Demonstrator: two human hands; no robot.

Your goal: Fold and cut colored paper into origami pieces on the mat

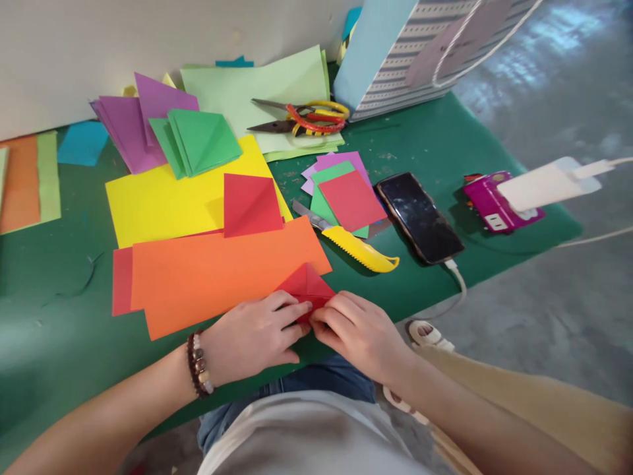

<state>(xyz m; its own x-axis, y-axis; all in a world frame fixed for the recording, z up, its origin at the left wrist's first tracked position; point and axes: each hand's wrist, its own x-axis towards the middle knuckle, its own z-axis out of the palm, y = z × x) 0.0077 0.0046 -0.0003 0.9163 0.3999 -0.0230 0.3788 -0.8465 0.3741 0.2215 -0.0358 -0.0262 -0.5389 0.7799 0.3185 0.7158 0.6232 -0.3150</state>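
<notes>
The grip is clamped from both sides: the left hand (252,333) and right hand (359,335) pinch a folded red paper triangle (307,288), their fingers almost meeting on it. The triangle overlaps the corner of an orange paper sheet (217,277). Beyond the right hand, a yellow utility knife (359,241) and a smartphone (420,218) lie on the green-covered counter (59,310).

"What's the red paper (306,288) like?"

"Folded to a peaked, triangular shape, its point away from the person."

"Where is it?"

"Low, touching the orange sheet (217,277), pressed between the left hand (252,333) and right hand (359,333)."
</notes>
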